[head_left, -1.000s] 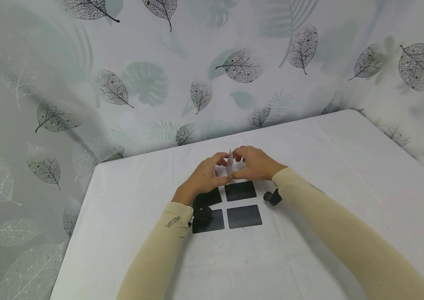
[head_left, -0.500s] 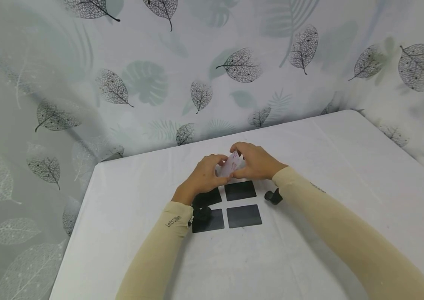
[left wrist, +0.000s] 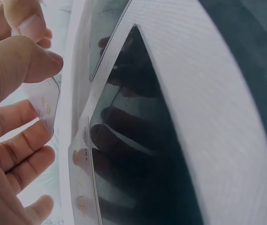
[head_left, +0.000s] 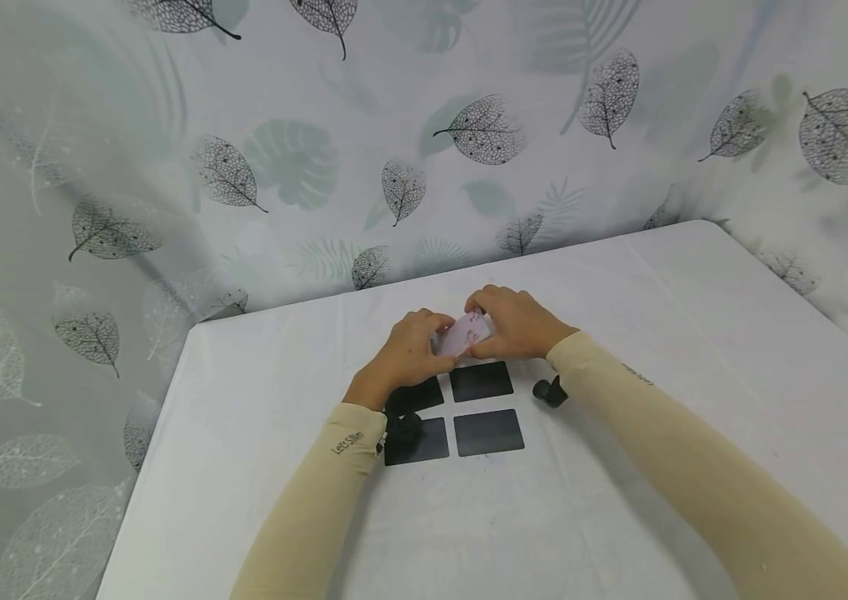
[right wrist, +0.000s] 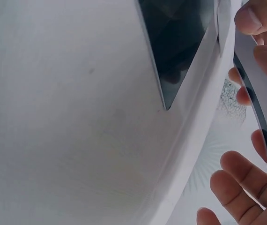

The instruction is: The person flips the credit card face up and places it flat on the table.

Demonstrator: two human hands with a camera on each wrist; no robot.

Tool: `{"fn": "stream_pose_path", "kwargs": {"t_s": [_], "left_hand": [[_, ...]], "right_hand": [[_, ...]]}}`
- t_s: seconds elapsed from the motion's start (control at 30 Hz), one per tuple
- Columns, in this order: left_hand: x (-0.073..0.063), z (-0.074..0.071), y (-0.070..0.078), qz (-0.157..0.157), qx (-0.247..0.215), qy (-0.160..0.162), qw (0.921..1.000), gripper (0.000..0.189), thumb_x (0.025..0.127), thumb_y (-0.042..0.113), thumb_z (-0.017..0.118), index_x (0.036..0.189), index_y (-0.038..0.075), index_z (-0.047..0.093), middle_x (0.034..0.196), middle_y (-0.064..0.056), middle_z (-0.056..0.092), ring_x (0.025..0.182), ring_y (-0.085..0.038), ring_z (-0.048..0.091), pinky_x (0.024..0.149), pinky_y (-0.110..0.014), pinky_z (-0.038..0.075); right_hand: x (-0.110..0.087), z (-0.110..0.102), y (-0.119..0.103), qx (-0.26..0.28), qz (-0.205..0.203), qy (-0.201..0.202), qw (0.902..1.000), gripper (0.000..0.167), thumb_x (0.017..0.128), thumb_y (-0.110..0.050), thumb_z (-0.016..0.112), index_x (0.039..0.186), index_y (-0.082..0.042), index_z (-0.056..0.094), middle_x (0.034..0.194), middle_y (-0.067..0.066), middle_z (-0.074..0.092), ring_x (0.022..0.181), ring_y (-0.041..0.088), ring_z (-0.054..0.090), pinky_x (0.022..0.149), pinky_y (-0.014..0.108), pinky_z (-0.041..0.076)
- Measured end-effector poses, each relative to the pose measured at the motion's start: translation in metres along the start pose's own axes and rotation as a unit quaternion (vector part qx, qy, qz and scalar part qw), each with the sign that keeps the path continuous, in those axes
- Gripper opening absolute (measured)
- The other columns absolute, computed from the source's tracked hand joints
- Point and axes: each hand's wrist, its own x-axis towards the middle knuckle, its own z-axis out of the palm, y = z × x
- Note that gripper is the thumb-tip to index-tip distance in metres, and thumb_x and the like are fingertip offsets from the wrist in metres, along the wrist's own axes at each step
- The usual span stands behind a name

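Note:
Above the back of the table, both hands hold one thin card point(head_left: 466, 335) with a pale pink printed face. My left hand point(head_left: 411, 343) pinches its left edge between thumb and fingers, and my right hand point(head_left: 516, 323) grips the right side the same way. The card tilts with the print towards the head camera; its dark underside point(right wrist: 251, 91) shows in the right wrist view. Dark rectangular cards lie just nearer, among them one at the back right point(head_left: 481, 382) and one at the front right point(head_left: 489, 433). In the left wrist view, another pale printed card point(left wrist: 82, 187) lies beside a dark one.
A white cloth covers the table point(head_left: 619, 500), and a leaf-patterned curtain point(head_left: 364, 100) hangs behind it. Black wrist cameras stick out under the wrists, the left one point(head_left: 405, 427) over the left-hand dark cards, the right one point(head_left: 550, 392) beside the rows.
The held card has turned from nearly edge-on to showing its pink printed face, leaning over to the right. The right hand has shifted slightly right; the dark cards lie unmoved.

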Motion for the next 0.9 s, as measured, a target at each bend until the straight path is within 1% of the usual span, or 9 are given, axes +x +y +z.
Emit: {"fn": "stream_pose_path", "kwargs": {"t_s": [0.13,0.23,0.37,0.6,0.73,0.9], "left_hand": [[0.0003,0.0006,-0.0012,0.0,0.024,-0.003,0.9997,0.057,0.087,0.03,0.078,0.139,0.009,0.064,0.125,-0.009,0.065,0.111,-0.025,0.057,0.094,-0.043,0.049],[0.0013,0.0021,-0.0029,0.003,0.042,-0.005,0.9991,0.058,0.087,0.031,0.078,0.139,0.01,0.064,0.124,-0.008,0.064,0.11,-0.025,0.056,0.094,-0.042,0.048],[0.0019,0.0038,-0.0042,0.011,0.056,0.0,0.9984,0.057,0.086,0.032,0.079,0.137,0.011,0.065,0.123,-0.008,0.065,0.108,-0.025,0.057,0.093,-0.042,0.048],[0.0017,0.0047,-0.003,0.011,0.059,0.003,0.9982,0.057,0.086,0.032,0.077,0.137,0.01,0.065,0.123,-0.007,0.062,0.108,-0.025,0.054,0.094,-0.042,0.047],[0.0011,0.0044,-0.0015,0.009,0.053,0.003,0.9986,0.057,0.086,0.031,0.077,0.137,0.009,0.065,0.124,-0.008,0.062,0.108,-0.025,0.054,0.095,-0.043,0.046],[0.0009,0.0047,-0.0017,0.008,0.059,0.003,0.9982,0.056,0.086,0.032,0.076,0.137,0.009,0.065,0.124,-0.008,0.062,0.11,-0.025,0.055,0.097,-0.044,0.046]], "right_hand": [[0.0,-0.0008,-0.0007,-0.034,-0.012,0.0,0.9993,0.058,0.076,-0.044,0.084,0.121,-0.01,0.069,0.114,0.006,0.064,0.1,0.026,0.06,0.086,0.05,0.048],[0.0004,-0.0007,-0.0007,-0.05,-0.025,0.0,0.9984,0.057,0.076,-0.043,0.085,0.121,-0.01,0.072,0.114,0.007,0.064,0.101,0.027,0.06,0.084,0.05,0.049],[0.0012,0.0009,0.0001,-0.069,-0.037,-0.001,0.997,0.057,0.077,-0.044,0.085,0.121,-0.01,0.074,0.114,0.008,0.064,0.102,0.028,0.06,0.082,0.05,0.049],[0.0006,0.002,0.0001,-0.098,-0.049,0.005,0.9939,0.055,0.077,-0.044,0.086,0.12,-0.01,0.076,0.113,0.008,0.063,0.1,0.028,0.06,0.082,0.049,0.049],[-0.0004,0.0021,-0.001,-0.103,-0.045,0.006,0.9936,0.054,0.077,-0.045,0.085,0.118,-0.012,0.076,0.111,0.007,0.063,0.1,0.027,0.059,0.082,0.048,0.047],[-0.0009,0.0031,-0.0011,-0.108,-0.036,0.003,0.9935,0.053,0.077,-0.048,0.085,0.116,-0.012,0.077,0.108,0.006,0.063,0.097,0.026,0.058,0.08,0.046,0.046]]}}
